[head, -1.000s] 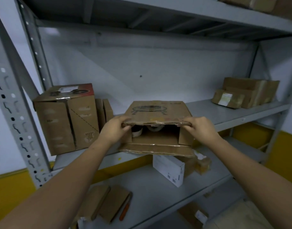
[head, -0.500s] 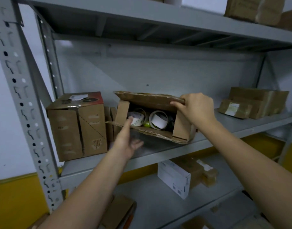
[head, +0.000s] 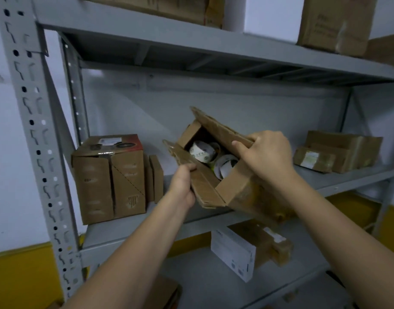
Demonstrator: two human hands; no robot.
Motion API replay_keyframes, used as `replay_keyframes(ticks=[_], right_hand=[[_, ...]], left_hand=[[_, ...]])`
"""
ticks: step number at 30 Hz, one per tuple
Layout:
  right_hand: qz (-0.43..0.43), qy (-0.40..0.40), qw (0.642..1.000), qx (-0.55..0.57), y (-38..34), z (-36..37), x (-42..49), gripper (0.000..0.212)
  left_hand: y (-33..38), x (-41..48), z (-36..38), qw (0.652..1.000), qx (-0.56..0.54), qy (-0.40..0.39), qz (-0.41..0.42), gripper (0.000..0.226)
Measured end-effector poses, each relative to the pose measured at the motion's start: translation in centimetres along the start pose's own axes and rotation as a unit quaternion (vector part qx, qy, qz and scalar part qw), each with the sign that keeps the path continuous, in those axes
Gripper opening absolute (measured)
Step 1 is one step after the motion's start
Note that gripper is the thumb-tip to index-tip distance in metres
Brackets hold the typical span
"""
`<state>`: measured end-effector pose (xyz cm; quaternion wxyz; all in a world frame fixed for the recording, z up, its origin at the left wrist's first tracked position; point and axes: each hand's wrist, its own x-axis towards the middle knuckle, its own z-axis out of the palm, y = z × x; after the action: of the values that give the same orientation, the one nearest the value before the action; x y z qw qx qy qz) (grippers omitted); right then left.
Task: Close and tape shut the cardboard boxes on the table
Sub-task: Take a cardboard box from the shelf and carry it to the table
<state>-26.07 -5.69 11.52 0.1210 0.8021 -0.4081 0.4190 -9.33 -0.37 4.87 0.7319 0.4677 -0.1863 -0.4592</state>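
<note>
An open cardboard box (head: pixel 240 195) is tilted in the air in front of the middle shelf, its opening facing me. Inside lie rolls of tape (head: pixel 202 151), white-sided, two plainly visible. My left hand (head: pixel 182 184) grips the lower front flap, fingers curled round its edge. My right hand (head: pixel 267 152) holds the upper flap, thumb on the inside and fingers over the top.
A grey metal rack with a perforated post (head: pixel 35 139) frames the scene. A taller closed box (head: pixel 111 179) stands at the left of the middle shelf (head: pixel 124 230). Flat taped parcels (head: pixel 338 152) lie at its right. A white box (head: pixel 233 255) sits on the shelf below.
The box has been lifted and tilted up to the right. My left hand, free half a second ago, now grips the lower flap. My view has swung upward.
</note>
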Motion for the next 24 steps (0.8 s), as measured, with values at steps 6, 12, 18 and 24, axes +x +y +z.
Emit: replay_keyframes(ticks=[6, 12, 18, 24], right_hand=[[0.001, -0.027, 0.999, -0.031, 0.2, -3.5, -0.2, 0.047], [0.171, -0.311, 0.902, 0.244, 2.5, -7.7, -2.0, 0.04], [0.31, -0.17, 0.881, 0.313, 6.2, -3.9, -7.2, 0.094], [0.406, -0.035, 0.789, 0.459, 7.9, -2.8, -13.5, 0.06]], left_hand=[[1.9, -0.7, 1.4, 0.995, 0.05, -0.089, -0.023, 0.025], [0.3, -0.9, 2.1, 0.981, 0.106, -0.148, -0.06, 0.027], [-3.8, -3.3, 6.1, 0.954, 0.173, -0.241, -0.036, 0.026], [-8.5, -3.6, 7.2, 0.929, 0.23, -0.286, -0.045, 0.022]])
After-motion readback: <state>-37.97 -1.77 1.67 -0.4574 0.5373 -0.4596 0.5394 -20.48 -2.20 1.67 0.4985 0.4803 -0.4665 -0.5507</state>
